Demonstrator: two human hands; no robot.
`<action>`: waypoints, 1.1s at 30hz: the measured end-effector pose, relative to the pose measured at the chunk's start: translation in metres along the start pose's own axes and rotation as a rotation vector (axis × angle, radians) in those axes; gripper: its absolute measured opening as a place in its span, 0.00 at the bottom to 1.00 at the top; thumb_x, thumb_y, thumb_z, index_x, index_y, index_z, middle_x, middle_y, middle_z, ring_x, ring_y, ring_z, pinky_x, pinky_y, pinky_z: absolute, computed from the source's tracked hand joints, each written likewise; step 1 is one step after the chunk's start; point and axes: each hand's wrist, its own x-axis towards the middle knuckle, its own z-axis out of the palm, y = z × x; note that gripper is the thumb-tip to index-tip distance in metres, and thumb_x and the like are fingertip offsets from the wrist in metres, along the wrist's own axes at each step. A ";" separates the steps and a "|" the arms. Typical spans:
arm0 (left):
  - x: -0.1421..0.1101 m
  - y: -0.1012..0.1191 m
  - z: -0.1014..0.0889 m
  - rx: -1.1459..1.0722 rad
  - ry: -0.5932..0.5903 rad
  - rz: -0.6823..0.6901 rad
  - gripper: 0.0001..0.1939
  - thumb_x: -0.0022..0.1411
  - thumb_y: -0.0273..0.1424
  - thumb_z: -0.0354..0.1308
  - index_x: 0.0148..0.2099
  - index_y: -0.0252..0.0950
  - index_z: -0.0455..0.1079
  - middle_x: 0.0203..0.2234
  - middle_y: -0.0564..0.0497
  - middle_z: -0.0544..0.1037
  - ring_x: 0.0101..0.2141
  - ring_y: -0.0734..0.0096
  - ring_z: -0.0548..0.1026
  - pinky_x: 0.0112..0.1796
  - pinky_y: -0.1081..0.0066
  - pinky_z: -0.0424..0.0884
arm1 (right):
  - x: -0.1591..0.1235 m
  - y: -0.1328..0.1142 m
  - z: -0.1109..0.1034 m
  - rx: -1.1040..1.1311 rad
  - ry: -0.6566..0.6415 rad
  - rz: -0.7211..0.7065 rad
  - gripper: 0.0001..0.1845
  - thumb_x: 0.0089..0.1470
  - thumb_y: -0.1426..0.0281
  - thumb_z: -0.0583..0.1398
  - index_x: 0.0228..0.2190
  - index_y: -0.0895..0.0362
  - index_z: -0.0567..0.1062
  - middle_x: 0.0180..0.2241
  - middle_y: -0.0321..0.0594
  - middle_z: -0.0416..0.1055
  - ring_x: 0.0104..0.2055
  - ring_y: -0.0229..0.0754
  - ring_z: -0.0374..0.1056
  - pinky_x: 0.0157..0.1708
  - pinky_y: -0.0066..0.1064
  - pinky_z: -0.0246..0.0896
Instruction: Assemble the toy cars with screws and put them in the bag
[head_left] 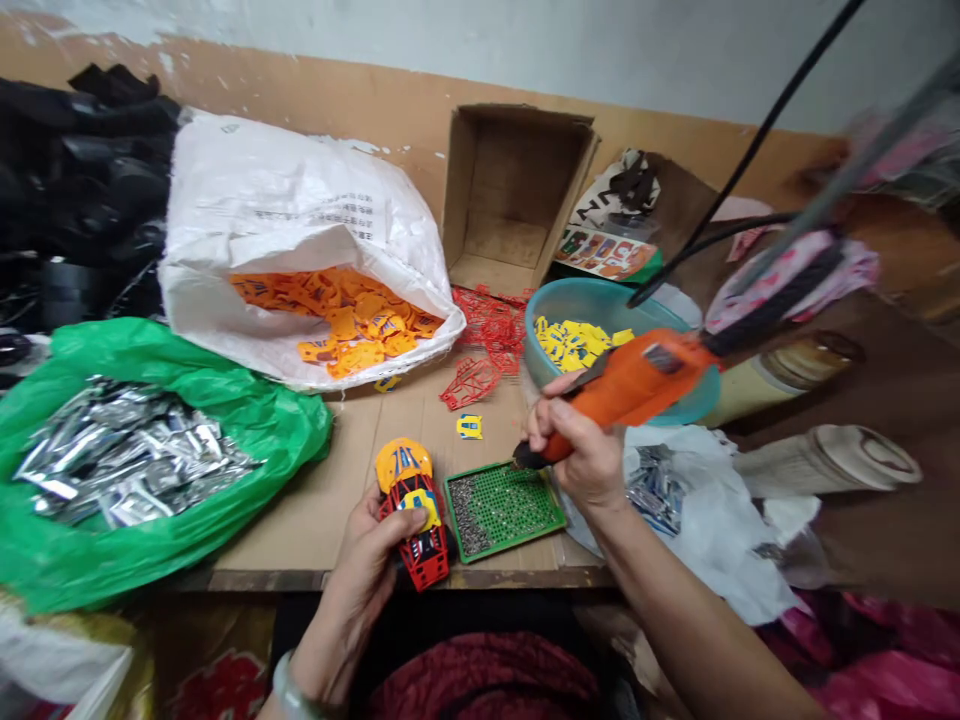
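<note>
While the left hand (360,560) grips the light, stiff plastic toy car (411,510) at seven o'clock by its red frame (429,558), the right hand (577,450) closes around an orange electric screwdriver (630,385), its tip just beside the green screw tray (504,510).

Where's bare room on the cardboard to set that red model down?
Bare cardboard lies between the green bag and the red model in the left hand; another patch sits below the white sack, above the green tray. Crowded: the teal bowl, red cut frames and the orange electric screwdriver in the right hand.
</note>
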 end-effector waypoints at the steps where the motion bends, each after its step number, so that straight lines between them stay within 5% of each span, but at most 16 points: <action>1: 0.000 -0.001 0.001 -0.011 0.001 0.005 0.29 0.36 0.29 0.77 0.43 0.32 0.72 0.26 0.50 0.80 0.23 0.69 0.76 0.27 0.70 0.76 | 0.002 -0.007 0.009 0.058 -0.007 -0.009 0.13 0.49 0.63 0.67 0.35 0.53 0.71 0.17 0.25 0.64 0.16 0.35 0.61 0.21 0.30 0.63; 5: 0.001 -0.002 0.002 -0.052 0.001 0.037 0.29 0.38 0.28 0.75 0.44 0.32 0.72 0.28 0.49 0.81 0.25 0.68 0.76 0.28 0.69 0.76 | 0.003 -0.021 0.045 0.229 -0.101 0.017 0.12 0.48 0.63 0.66 0.34 0.53 0.71 0.17 0.26 0.62 0.15 0.34 0.58 0.21 0.30 0.63; 11: 0.002 -0.001 0.002 -0.079 -0.034 0.054 0.30 0.37 0.27 0.74 0.46 0.32 0.72 0.30 0.48 0.81 0.27 0.68 0.76 0.30 0.70 0.75 | -0.008 -0.004 0.075 0.319 -0.217 0.100 0.09 0.50 0.65 0.65 0.34 0.53 0.72 0.18 0.26 0.63 0.15 0.34 0.59 0.22 0.29 0.62; 33: 0.002 0.000 0.003 -0.082 -0.014 0.064 0.26 0.36 0.27 0.73 0.41 0.33 0.72 0.29 0.50 0.80 0.27 0.69 0.74 0.29 0.71 0.71 | -0.019 0.013 0.080 0.255 -0.338 0.082 0.09 0.55 0.66 0.65 0.37 0.53 0.71 0.18 0.26 0.64 0.17 0.34 0.61 0.23 0.30 0.60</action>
